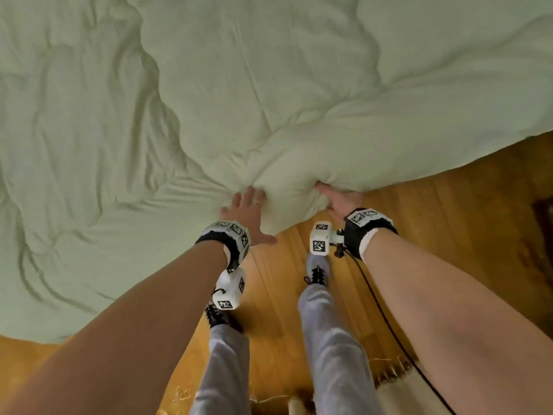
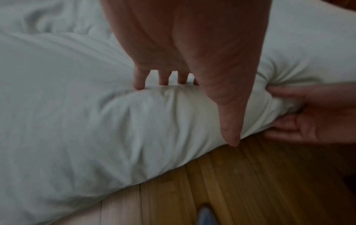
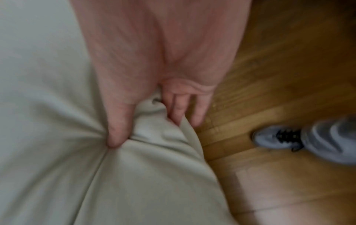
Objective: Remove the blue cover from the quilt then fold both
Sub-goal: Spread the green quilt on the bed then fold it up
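Observation:
A pale, puffy quilt (image 1: 239,100) lies rumpled across the wooden floor and fills most of the head view. No blue cover is in view. My left hand (image 1: 254,211) rests on top of the quilt's near corner, its fingers (image 2: 140,80) pushed into the padding behind a bulge and the thumb spread out over the edge. My right hand (image 1: 329,197) grips the same corner a little to the right. Its thumb (image 3: 115,134) digs into the top of the quilt (image 3: 48,91), and the fingers (image 3: 179,109) are tucked under the edge.
The wooden floor (image 1: 449,220) shows bare to the right of the quilt and below it. My grey shoes (image 1: 318,271) and trouser legs stand just behind the corner. A black cable (image 1: 389,324) hangs from my right wrist. A fringed rug edge (image 1: 404,381) lies near my feet.

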`<action>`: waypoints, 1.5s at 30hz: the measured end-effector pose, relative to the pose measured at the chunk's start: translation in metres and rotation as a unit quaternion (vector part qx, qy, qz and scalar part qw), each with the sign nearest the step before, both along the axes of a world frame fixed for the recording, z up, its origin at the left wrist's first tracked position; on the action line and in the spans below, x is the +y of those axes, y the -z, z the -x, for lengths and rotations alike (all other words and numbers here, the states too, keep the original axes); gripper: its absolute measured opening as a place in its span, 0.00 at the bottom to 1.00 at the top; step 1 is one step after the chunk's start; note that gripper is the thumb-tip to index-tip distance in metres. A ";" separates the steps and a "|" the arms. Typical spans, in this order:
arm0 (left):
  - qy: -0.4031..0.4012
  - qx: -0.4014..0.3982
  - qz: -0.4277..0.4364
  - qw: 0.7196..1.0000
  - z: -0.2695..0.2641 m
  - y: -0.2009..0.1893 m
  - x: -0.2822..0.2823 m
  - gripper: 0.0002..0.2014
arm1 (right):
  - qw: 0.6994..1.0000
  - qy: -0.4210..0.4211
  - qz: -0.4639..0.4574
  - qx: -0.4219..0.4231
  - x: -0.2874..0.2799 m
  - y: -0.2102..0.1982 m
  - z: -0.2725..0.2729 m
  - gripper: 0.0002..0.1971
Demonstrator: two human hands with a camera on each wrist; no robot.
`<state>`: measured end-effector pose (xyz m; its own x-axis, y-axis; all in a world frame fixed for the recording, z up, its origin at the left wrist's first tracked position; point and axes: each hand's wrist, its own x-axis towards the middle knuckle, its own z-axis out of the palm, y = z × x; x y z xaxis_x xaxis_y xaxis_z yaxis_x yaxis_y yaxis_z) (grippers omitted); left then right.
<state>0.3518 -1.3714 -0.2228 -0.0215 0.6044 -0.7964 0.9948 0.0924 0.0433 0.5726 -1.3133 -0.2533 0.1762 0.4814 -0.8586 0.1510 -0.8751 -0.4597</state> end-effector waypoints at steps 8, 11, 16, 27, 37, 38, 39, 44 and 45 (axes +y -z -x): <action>0.040 0.053 0.027 0.997 -0.032 -0.041 0.027 0.43 | 0.996 -0.059 0.020 0.061 -0.023 -0.072 -0.044 0.07; 0.082 0.031 0.042 0.995 -0.039 -0.064 0.034 0.29 | 0.996 -0.051 0.060 0.051 -0.046 -0.088 -0.059 0.07; 0.008 -0.025 0.075 0.997 -0.024 -0.069 0.022 0.34 | 0.972 -0.136 0.185 -0.056 -0.078 -0.076 -0.063 0.21; -0.236 -0.001 -0.052 0.970 0.196 -0.208 -0.108 0.27 | 0.913 -0.404 0.020 -0.046 -0.060 -0.176 0.181 0.17; -0.400 -0.011 -0.160 0.902 0.475 -0.321 -0.294 0.26 | 0.862 -0.494 -0.107 -0.044 -0.184 -0.309 0.472 0.29; -0.402 -0.009 -0.162 0.901 0.496 -0.329 -0.309 0.26 | 0.859 -0.497 -0.115 -0.042 -0.198 -0.315 0.493 0.28; -0.401 -0.007 -0.161 0.902 0.515 -0.337 -0.323 0.26 | 0.860 -0.495 -0.117 -0.038 -0.210 -0.320 0.511 0.28; -0.393 0.001 -0.157 0.906 0.577 -0.367 -0.359 0.26 | 0.867 -0.483 -0.115 -0.037 -0.240 -0.344 0.562 0.26; -0.394 0.001 -0.154 0.906 0.584 -0.372 -0.362 0.26 | 0.866 -0.485 -0.114 -0.042 -0.241 -0.345 0.567 0.26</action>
<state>-0.2318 -1.7331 0.1491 -0.5438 0.5946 -0.5923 0.6252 0.7578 0.1867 0.0056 -1.5541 0.0921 -0.3488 0.5932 -0.7255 0.8055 -0.2060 -0.5556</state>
